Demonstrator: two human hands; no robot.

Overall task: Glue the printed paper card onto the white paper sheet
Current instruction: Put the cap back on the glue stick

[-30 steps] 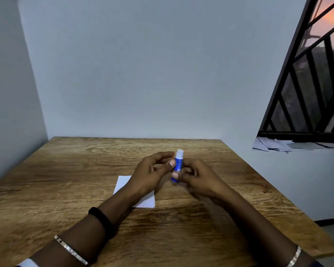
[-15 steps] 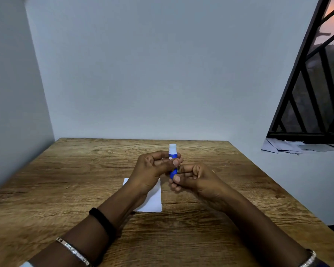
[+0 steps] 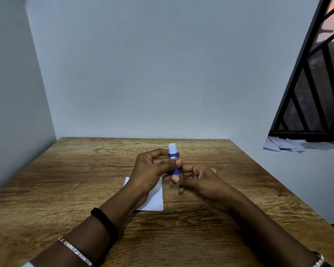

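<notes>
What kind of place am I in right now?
Likely a plain room at home: a wooden table in a corner of bare walls, and a barred window with loose papers on its sill.

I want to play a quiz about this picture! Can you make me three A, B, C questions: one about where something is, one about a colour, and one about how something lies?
1. Where is the glue stick? A) on the floor B) held in both hands C) in a drawer
2. What colour is its tube? A) red B) blue C) green
3. How is the white paper sheet? A) crumpled B) rolled up C) flat on the table
Answers: 1 B, the left hand and right hand both grip it. 2 B, blue tube, white top. 3 C, it lies flat, partly under the left wrist.
</notes>
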